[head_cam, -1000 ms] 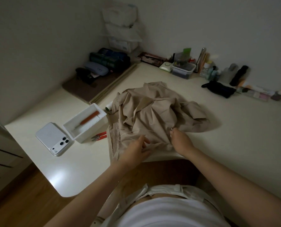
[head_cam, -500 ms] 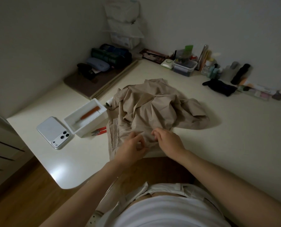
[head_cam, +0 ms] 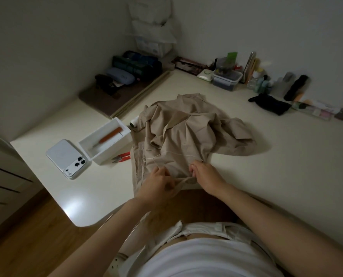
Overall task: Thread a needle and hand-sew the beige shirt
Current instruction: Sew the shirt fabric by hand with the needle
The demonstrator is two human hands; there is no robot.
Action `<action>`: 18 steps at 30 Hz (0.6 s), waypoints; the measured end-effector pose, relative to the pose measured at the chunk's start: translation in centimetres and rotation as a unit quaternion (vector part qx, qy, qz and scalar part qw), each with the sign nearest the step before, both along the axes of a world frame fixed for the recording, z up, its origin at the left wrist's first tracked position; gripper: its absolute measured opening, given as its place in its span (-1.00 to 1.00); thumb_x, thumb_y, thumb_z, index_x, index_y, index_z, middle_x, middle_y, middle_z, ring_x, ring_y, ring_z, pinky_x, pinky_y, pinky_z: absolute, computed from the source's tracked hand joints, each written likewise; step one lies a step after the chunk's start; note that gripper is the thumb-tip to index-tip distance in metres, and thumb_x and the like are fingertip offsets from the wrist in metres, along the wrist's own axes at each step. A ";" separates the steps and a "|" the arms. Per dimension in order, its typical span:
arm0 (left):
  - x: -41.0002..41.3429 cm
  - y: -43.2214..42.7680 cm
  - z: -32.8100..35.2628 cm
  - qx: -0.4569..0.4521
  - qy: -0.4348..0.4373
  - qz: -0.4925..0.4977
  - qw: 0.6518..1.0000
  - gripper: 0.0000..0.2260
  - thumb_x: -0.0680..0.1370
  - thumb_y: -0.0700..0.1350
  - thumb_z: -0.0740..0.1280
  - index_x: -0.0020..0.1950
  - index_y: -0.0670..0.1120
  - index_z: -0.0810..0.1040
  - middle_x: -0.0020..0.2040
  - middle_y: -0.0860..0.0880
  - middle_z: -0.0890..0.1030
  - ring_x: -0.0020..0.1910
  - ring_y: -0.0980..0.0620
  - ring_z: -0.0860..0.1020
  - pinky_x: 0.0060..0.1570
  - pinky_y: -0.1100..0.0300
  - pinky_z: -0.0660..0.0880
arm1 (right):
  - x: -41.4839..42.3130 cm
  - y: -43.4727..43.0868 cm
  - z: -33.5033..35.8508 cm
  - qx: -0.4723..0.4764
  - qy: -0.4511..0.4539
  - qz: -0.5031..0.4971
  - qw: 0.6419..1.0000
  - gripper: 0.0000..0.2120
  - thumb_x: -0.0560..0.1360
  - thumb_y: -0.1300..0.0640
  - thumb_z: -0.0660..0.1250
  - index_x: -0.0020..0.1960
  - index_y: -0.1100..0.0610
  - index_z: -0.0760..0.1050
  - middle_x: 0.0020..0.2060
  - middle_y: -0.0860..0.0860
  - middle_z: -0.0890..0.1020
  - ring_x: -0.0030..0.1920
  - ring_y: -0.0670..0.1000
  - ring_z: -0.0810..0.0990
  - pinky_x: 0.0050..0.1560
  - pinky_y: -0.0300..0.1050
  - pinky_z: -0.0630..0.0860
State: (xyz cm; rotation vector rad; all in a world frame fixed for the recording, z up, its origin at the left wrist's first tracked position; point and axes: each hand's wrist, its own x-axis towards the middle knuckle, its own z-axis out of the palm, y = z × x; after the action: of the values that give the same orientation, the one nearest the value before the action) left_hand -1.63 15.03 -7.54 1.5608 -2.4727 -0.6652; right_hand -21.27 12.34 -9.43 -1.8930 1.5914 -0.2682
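Beige shirt [head_cam: 186, 134] is lying crumpled on desk [head_cam: 276, 180]. Left hand [head_cam: 158, 183], right hand [head_cam: 206, 174]: fingers [head_cam: 194, 167] are pinching its near fold.

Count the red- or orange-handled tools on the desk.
2. An orange-handled tool lies inside the white box; red snips lie on the desk beside that box, by the beige shirt. More could be hidden under the shirt.

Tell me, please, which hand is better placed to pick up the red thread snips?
Left, likely. The red thread snips lie left of the beige shirt, beside the white box, nearer the left hand; the right hand grips fabric farther away.
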 end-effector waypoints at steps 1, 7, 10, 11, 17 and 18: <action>-0.1 0.0 0.0 -0.005 0.023 0.009 1.000 -0.84 0.53 0.05 0.33 -0.13 -0.02 0.59 -0.04 0.04 0.41 -0.01 0.06 0.33 -0.04 0.21 0.37 | -0.1 0.0 0.0 0.002 -0.001 -0.002 1.000 -0.79 0.63 0.22 0.05 0.04 0.15 0.46 -0.17 0.00 0.54 -0.14 0.03 0.54 -0.10 -0.11 0.47; -0.8 0.1 0.5 0.014 0.107 0.052 0.993 -0.84 0.53 -0.09 0.35 -0.20 0.00 0.39 -0.17 0.12 0.40 -0.17 0.14 0.36 -0.23 0.37 0.29 | -0.2 0.2 0.0 0.009 -0.016 -0.005 1.000 -0.79 0.63 0.22 0.03 -0.01 0.15 0.43 -0.17 0.08 0.55 -0.15 0.07 0.54 -0.08 -0.01 0.48; -0.7 0.1 0.2 0.047 0.118 0.103 0.987 -0.78 0.52 -0.13 0.34 -0.26 0.02 0.35 -0.25 0.09 0.45 -0.30 0.14 0.43 -0.33 0.35 0.32 | -0.3 0.3 0.0 0.008 -0.014 -0.009 1.000 -0.78 0.64 0.19 0.02 0.01 0.16 0.44 -0.16 0.06 0.55 -0.15 0.05 0.54 -0.07 -0.04 0.48; -0.7 0.1 0.1 0.054 0.116 0.112 0.985 -0.78 0.52 -0.15 0.33 -0.26 0.02 0.34 -0.28 0.09 0.45 -0.32 0.13 0.43 -0.34 0.33 0.33 | -0.3 0.3 0.0 0.009 -0.014 -0.009 1.000 -0.78 0.65 0.19 0.02 0.01 0.16 0.44 -0.16 0.06 0.55 -0.15 0.04 0.54 -0.08 -0.05 0.48; -0.9 0.2 0.0 0.103 0.098 0.174 0.975 -0.94 0.58 -0.10 0.25 -0.01 -0.03 0.38 -0.27 0.08 0.49 -0.31 0.15 0.46 -0.32 0.30 0.39 | -0.5 0.5 -0.2 0.012 -0.017 -0.005 1.000 -0.79 0.64 0.20 0.04 0.03 0.16 0.45 -0.15 0.06 0.56 -0.15 0.04 0.55 -0.07 -0.05 0.49; -1.0 0.2 0.0 0.112 0.096 0.185 0.972 -0.92 0.58 -0.07 0.26 0.02 -0.04 0.40 -0.25 0.09 0.51 -0.28 0.16 0.49 -0.31 0.31 0.38 | -0.5 0.5 -0.1 0.013 -0.019 -0.005 1.000 -0.79 0.64 0.20 0.04 0.03 0.16 0.45 -0.14 0.06 0.57 -0.14 0.04 0.55 -0.06 -0.05 0.49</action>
State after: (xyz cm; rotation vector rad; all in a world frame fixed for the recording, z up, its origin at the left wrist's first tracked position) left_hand -2.64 15.26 -7.52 1.8673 -1.9489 -0.9979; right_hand -21.75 12.82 -9.55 -1.8499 1.5735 -0.2850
